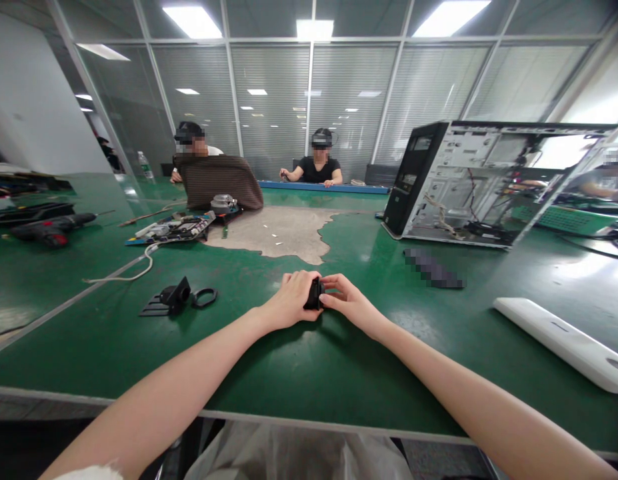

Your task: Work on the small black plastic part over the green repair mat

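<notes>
Both my hands meet over the green table (299, 373) on a small black part (314, 294). My left hand (291, 300) wraps it from the left, fingers curled. From the right, my right hand (347, 301) pinches it with thumb and fingertips. Most of the part is hidden between the fingers. A black bracket with a round piece (169, 298) and a loose black ring (205, 297) lie to the left, well apart from my hands.
An open computer case (469, 183) stands at the right, a white panel (563, 341) lies at the near right. A circuit board (176, 228), cable (139, 267) and power drill (49, 231) lie at the left. Two people sit at the far side.
</notes>
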Demonstrator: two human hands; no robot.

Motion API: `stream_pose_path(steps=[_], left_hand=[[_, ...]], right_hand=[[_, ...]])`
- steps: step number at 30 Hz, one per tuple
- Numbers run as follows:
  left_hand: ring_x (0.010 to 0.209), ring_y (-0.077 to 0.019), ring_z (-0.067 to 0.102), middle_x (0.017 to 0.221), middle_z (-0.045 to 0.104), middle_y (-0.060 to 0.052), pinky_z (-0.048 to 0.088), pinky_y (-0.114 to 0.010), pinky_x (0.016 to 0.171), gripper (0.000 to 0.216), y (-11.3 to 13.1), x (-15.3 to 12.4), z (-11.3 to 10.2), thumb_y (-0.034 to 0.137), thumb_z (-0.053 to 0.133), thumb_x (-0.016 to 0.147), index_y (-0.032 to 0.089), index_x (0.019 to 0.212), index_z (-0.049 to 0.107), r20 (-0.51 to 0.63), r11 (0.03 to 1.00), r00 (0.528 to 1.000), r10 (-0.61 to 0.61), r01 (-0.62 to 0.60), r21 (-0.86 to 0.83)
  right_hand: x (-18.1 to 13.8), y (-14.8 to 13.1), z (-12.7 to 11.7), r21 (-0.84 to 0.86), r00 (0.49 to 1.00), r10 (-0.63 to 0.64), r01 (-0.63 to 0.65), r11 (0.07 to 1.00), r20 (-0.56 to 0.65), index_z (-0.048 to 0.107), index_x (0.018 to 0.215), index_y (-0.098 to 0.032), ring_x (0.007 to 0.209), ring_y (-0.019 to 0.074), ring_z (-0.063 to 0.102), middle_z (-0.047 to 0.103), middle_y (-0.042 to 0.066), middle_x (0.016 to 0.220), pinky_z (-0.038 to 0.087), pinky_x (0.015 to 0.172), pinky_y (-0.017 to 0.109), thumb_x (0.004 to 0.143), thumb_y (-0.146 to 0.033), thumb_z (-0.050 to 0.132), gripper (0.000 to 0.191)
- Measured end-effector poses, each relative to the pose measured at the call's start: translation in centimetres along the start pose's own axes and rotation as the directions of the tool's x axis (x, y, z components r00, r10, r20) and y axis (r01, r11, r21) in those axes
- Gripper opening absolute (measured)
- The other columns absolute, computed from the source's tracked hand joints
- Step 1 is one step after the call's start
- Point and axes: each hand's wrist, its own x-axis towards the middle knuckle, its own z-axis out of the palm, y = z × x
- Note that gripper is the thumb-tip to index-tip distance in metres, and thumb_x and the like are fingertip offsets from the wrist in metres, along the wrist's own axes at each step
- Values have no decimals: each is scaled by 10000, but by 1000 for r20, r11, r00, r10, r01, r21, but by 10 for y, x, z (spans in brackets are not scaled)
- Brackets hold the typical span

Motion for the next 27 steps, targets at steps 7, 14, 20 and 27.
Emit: stream_pose_path(steps=[7, 14, 20, 27], left_hand=[[929, -229, 431, 1015, 465, -74, 302, -358, 793, 563, -1, 0, 0, 298, 589, 628, 178, 1105, 315, 2, 1000, 1000, 18, -18, 23], [923, -228, 431, 1002, 467, -71, 299, -361, 795, 549, 0, 0, -1, 311, 581, 635, 181, 1098, 316, -1, 1000, 1000, 13, -13, 22], [914, -222, 435, 996, 472, -65, 305, -352, 788, 537, 0, 0, -1, 303, 581, 634, 180, 1087, 320, 1, 1000, 1000, 15, -15, 16], [919, -224, 432, 1005, 466, -70, 303, -351, 789, 564, -1, 0, 0, 296, 584, 627, 177, 1105, 310, 8, 999, 1000, 24, -24, 30]], right_hand=[[-3, -4, -2, 55, 996, -34, 29, 998, 88, 424, 877, -218, 864, 139, 552, 514, 14, 971, 446, 791, 328, 646, -245, 642, 319], [-4, -7, 2, 66, 1000, 3, -4, 998, 21, 429, 814, -210, 759, 125, 565, 526, 0, 903, 462, 723, 321, 685, -309, 599, 236], [1, 0, -1, -33, 1000, 0, 0, 999, 0, 457, 934, -194, 886, 149, 532, 513, 37, 962, 413, 839, 358, 695, -288, 590, 290], [-4, -6, -2, 75, 993, -29, 21, 997, 113, 419, 878, -215, 876, 140, 549, 518, 12, 959, 434, 801, 329, 652, -239, 641, 318]])
